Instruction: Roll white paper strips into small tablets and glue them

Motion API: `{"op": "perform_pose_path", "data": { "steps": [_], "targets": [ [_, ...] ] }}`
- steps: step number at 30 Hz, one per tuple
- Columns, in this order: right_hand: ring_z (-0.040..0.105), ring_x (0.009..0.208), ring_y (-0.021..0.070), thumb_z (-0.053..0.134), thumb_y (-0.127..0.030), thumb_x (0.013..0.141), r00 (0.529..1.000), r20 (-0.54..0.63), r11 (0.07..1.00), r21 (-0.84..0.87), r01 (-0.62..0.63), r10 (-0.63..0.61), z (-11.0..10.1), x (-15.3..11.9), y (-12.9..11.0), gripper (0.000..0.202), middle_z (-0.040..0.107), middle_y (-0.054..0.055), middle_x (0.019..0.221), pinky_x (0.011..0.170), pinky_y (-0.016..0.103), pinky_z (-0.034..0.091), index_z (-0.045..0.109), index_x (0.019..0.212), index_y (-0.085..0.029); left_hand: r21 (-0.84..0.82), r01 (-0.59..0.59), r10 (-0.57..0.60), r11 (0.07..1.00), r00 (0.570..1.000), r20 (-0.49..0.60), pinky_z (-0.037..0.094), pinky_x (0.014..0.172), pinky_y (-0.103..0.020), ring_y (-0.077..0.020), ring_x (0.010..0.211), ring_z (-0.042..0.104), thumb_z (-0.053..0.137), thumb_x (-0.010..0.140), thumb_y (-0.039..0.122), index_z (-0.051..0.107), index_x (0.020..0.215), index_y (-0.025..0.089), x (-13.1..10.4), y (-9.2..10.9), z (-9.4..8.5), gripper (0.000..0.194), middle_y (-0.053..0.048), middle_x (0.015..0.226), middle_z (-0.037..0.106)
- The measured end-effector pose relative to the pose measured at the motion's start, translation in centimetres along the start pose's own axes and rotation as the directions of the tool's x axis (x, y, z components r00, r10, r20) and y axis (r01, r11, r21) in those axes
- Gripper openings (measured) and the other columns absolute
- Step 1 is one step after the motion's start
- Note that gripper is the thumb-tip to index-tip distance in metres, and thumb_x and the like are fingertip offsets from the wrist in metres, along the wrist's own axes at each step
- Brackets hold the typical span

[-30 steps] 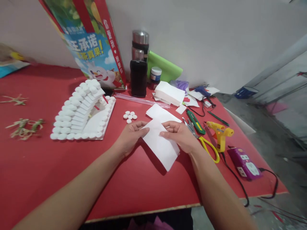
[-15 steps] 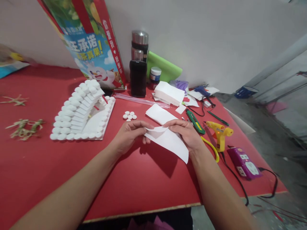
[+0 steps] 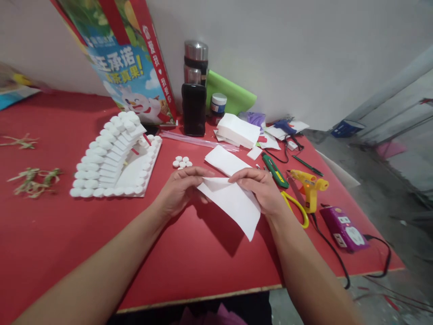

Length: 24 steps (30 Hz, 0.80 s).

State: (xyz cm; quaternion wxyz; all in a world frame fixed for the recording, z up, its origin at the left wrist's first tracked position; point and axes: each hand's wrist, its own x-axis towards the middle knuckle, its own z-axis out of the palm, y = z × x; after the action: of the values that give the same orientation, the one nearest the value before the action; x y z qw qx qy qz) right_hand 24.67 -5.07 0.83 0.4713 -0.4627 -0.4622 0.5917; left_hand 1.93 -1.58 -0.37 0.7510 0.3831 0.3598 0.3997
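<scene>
Both hands (image 3: 181,192) (image 3: 257,189) pinched the white paper sheet (image 3: 235,203) between thumbs and fingers. The forearms angled inward over the red counter (image 3: 189,266).

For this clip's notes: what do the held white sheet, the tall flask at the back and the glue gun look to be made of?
White sheet: likely paper or thin card, matt; it bends softly between the hands.
Flask: probably metal, polished; its top throws bright reflections.
Yellow glue gun: apparently hard plastic, smooth and evenly coloured with a slight sheen.
</scene>
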Motion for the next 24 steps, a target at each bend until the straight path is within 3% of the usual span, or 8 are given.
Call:
{"op": "perform_pose_path", "data": {
  "steps": [4, 7, 11, 17, 21, 24],
  "targets": [
    [0.039, 0.045, 0.0091, 0.072, -0.029, 0.077, 1.000, 0.026, 0.996, -0.089, 0.009, -0.007, 0.1, -0.2, -0.1, 0.015, 0.058, -0.002, 0.055, 0.046, 0.025, 0.025, 0.082, 0.084, -0.019, -0.046, 0.075, -0.071, 0.996, 0.995, 0.075, 0.060, 0.043, -0.034, -0.0223, 0.053, 0.068, 0.067, 0.073, 0.031, 0.082, 0.095, 0.008, 0.0, 0.2, -0.2, 0.036, -0.014, 0.079, 0.076],
    [0.038, 0.046, 0.0089, 0.072, -0.028, 0.077, 0.999, 0.048, 0.992, -0.122, 0.020, -0.015, 0.1, -0.3, 0.0, 0.016, 0.055, -0.003, 0.053, 0.048, 0.025, 0.026, 0.082, 0.084, -0.018, -0.006, 0.129, -0.128, 0.992, 0.989, 0.077, 0.057, 0.040, -0.029, -0.0205, 0.052, 0.067, 0.072, 0.078, 0.043, 0.082, 0.091, 0.008, 0.1, 0.1, -0.3, 0.039, -0.014, 0.075, 0.075],
    [0.048, 0.050, 0.0106, 0.074, -0.030, 0.079, 0.998, 0.066, 0.992, -0.126, 0.002, 0.006, -0.1, -0.3, -0.2, 0.015, 0.063, 0.000, 0.061, 0.050, 0.024, 0.032, 0.082, 0.085, -0.019, 0.116, 0.119, -0.134, 0.986, 0.982, 0.132, 0.056, 0.042, -0.024, -0.0167, 0.050, 0.067, 0.087, 0.072, 0.039, 0.080, 0.089, 0.010, 0.4, -0.3, -0.6, 0.034, -0.010, 0.070, 0.075],
    [0.069, 0.069, 0.0184, 0.082, -0.041, 0.080, 0.985, 0.069, 0.987, -0.030, -0.157, 0.159, 0.0, -0.2, -0.7, 0.048, 0.077, 0.003, 0.087, 0.060, 0.028, 0.051, 0.074, 0.125, -0.027, 0.200, -0.016, 0.003, 0.980, 0.998, 0.066, 0.058, 0.048, -0.026, -0.0172, 0.050, 0.068, 0.088, 0.074, 0.039, 0.078, 0.090, 0.012, 0.3, -0.4, -0.4, 0.033, -0.006, 0.065, 0.074],
    [0.070, 0.071, 0.0180, 0.091, -0.039, 0.070, 0.973, 0.107, 0.978, -0.051, -0.200, 0.205, 0.6, 0.2, 0.3, 0.041, 0.079, 0.004, 0.089, 0.064, 0.028, 0.052, 0.082, 0.107, -0.022, 0.245, -0.042, 0.033, 0.969, 0.999, 0.042, 0.057, 0.046, -0.025, -0.0177, 0.048, 0.068, 0.086, 0.077, 0.039, 0.077, 0.091, 0.012, 0.2, -0.5, 0.0, 0.031, -0.006, 0.065, 0.075],
    [0.066, 0.064, 0.0152, 0.090, -0.038, 0.071, 0.983, 0.038, 0.984, -0.013, -0.179, 0.179, 0.7, 0.4, 0.8, 0.032, 0.078, 0.003, 0.079, 0.059, 0.027, 0.048, 0.084, 0.098, -0.020, 0.260, -0.063, 0.047, 0.964, 0.997, 0.066, 0.056, 0.045, -0.025, -0.0187, 0.047, 0.069, 0.085, 0.078, 0.039, 0.077, 0.090, 0.012, 0.2, -0.6, 0.0, 0.030, -0.006, 0.061, 0.074]
  ]
}}
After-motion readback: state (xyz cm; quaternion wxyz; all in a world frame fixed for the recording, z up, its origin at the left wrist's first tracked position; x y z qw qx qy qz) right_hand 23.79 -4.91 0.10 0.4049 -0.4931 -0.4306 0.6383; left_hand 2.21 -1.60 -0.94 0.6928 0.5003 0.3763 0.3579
